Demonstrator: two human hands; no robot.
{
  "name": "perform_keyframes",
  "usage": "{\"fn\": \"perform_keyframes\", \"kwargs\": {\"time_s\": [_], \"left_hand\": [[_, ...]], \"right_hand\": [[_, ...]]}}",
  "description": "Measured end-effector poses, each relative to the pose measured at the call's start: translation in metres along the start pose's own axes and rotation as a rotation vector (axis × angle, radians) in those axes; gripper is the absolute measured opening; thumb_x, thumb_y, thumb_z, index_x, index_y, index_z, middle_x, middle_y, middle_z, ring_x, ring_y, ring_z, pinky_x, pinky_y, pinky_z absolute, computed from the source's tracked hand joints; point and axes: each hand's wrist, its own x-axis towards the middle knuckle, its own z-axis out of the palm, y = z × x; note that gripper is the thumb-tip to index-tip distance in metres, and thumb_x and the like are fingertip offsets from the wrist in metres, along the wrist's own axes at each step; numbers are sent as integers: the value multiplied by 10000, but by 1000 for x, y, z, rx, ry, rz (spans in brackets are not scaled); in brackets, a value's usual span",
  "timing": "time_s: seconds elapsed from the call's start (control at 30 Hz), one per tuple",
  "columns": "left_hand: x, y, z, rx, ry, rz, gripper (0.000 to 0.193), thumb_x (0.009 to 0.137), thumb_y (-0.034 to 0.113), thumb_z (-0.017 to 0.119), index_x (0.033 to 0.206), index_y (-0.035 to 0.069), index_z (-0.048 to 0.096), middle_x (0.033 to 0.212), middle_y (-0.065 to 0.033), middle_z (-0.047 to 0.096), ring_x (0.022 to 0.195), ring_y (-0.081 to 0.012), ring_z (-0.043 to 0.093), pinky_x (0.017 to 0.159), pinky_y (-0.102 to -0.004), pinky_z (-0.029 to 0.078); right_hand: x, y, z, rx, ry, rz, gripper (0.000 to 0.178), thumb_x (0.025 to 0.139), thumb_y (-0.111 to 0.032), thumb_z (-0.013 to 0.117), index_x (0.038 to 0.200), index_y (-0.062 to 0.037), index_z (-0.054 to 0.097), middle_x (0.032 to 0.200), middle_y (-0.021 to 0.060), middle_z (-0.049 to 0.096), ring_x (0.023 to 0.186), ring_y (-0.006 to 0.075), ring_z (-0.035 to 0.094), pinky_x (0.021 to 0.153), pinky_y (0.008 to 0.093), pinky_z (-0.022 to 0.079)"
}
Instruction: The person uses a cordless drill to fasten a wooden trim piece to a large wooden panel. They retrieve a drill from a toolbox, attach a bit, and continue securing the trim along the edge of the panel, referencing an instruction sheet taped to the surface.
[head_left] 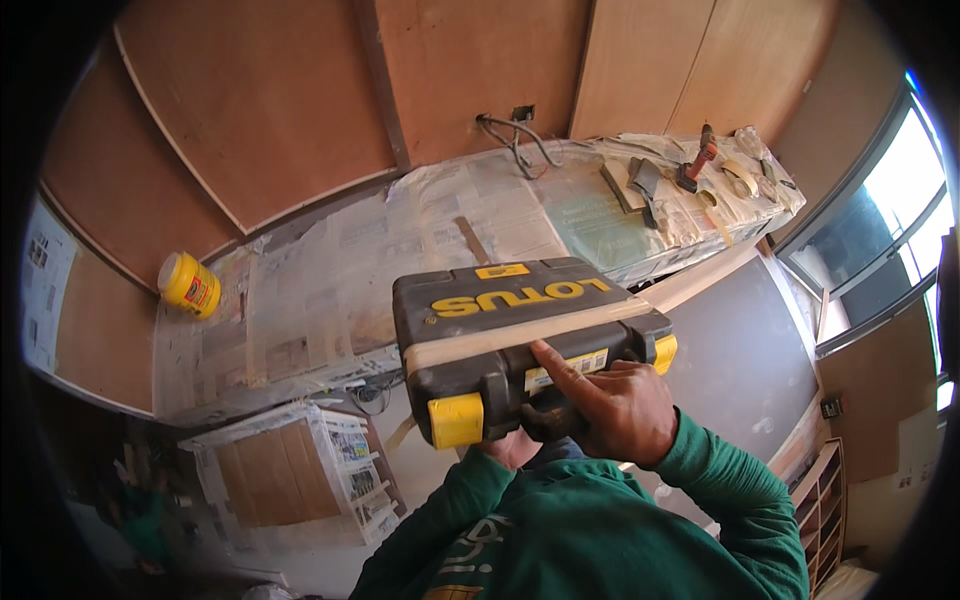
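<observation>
Black moulded plastic with yellow latches makes up the tool case [520, 340], which is held up in the air in front of the person's chest, above the floor and nearer than the paper-covered bench [330, 260]. A strip of pale tape runs across its lid, which tilts slightly toward the camera. The right hand [615, 405] comes up from the lower edge on a green-sleeved forearm that bends sharply at the elbow; its palm wraps the case's front edge near the handle, fingers curled around the underside, while the index finger stretches out straight and presses flat on the front wall beside a yellow label. The left hand [512, 447] sits beneath the case, mostly hidden by it; only the heel and wrist show, so it seems to prop the bottom, but I cannot tell whether its fingers are spread or closed.

On the bench, well apart from the case, a yellow tub [188, 285] stands at the left end against the wooden wall panels. At the far right end lie a red-handled power tool [697, 165], rolls of tape [740, 180] and some flat grey scrapers [640, 180]. A grey cable [515, 140] hangs from the wall down onto the newspaper.
</observation>
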Motion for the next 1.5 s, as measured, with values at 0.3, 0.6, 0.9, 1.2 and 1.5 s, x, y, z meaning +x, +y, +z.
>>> {"fn": "perform_keyframes", "kwargs": {"time_s": [0.3, 0.6, 0.9, 1.2, 1.5], "left_hand": [[184, -29, 12, -15, -37, -28, 704, 954, 666, 513, 1464, 183, 551, 1504, -85, 550, 1403, -328, 484, 1210, -543, 328], [325, -58, -20, -157, 484, 11, 674, 1038, 622, 353, 1513, 157, 460, 1555, -108, 489, 1421, -323, 461, 1223, -532, 302], [389, -73, -129, 8, 368, -202, 678, 1043, 598, 389, 1550, 149, 396, 1592, -107, 436, 1448, -313, 429, 1226, -536, 288], [342, -42, -111, -67, 355, -440, 625, 1019, 578, 454, 1497, 177, 486, 1500, -75, 548, 1368, -302, 523, 1131, -521, 412], [256, 46, -66, 473, 266, -827, 593, 1043, 548, 486, 1373, 61, 559, 1351, -160, 650, 1155, -256, 664, 979, -439, 549]], "right_hand": [[34, 156, 6, -88, -12, 3, 959, 627, -111, 734, 1549, -109, 470, 744, 51, 683, 620, 294, 661, 588, 409, 522], [78, 291, 47, -142, 12, -109, 835, 752, -145, 679, 1559, -216, 478, 685, 5, 605, 648, 235, 658, 638, 370, 544], [87, 342, 74, -139, -120, -29, 782, 832, -182, 649, 1583, -241, 439, 706, -12, 601, 669, 203, 628, 673, 338, 513], [91, 336, 92, -134, -124, 28, 805, 787, -199, 681, 1559, -308, 480, 686, -27, 538, 651, 190, 586, 656, 345, 480], [57, 330, 130, -168, -112, 115, 852, 809, -169, 688, 1606, -247, 397, 716, -28, 591, 680, 174, 620, 663, 336, 451]]}}
